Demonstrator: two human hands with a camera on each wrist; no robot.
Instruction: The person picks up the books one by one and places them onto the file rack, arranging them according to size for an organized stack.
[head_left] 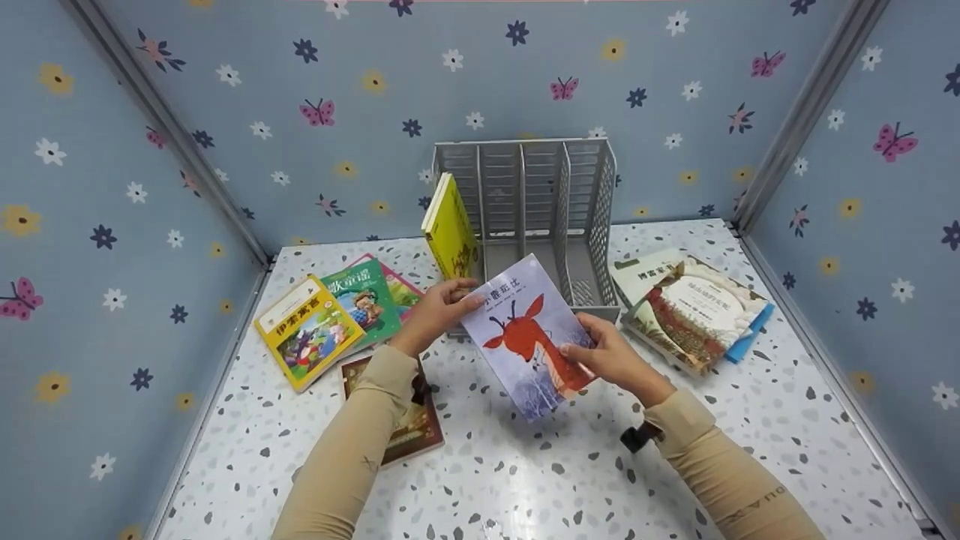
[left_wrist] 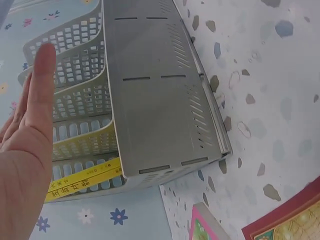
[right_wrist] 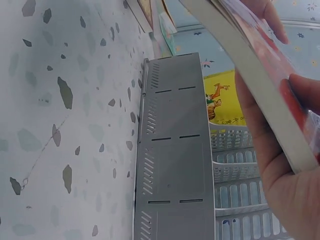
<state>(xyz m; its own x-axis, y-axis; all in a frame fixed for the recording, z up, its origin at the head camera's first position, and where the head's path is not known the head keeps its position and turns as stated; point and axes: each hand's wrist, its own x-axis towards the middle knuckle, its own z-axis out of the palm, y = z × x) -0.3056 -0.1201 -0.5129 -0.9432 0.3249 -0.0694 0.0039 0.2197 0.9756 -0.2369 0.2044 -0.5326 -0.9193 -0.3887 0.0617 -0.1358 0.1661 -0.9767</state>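
My right hand point(head_left: 619, 356) grips a picture book point(head_left: 517, 322) by its lower right edge, thumb on the cover and fingers behind. The cover is lavender with a red deer, held tilted above the table in front of the rack. In the right wrist view, the book's pale page edge point(right_wrist: 260, 85) rests in that hand point(right_wrist: 295, 195). My left hand point(head_left: 442, 307) is at the book's upper left corner, thumb over the cover; the left wrist view shows this hand point(left_wrist: 30, 135) with straight fingers. Yellow books point(head_left: 454, 232) stand in the leftmost compartment of the grey rack point(head_left: 541, 309).
Left of the rack lie a yellow book point(head_left: 309, 330), a green book point(head_left: 367, 300) and a pink one point(head_left: 397, 289). A brown book point(head_left: 412, 431) lies under my left forearm. Several books point(head_left: 697, 315) are piled at the right. Patterned panels point(head_left: 540, 75) enclose the speckled table point(head_left: 517, 480).
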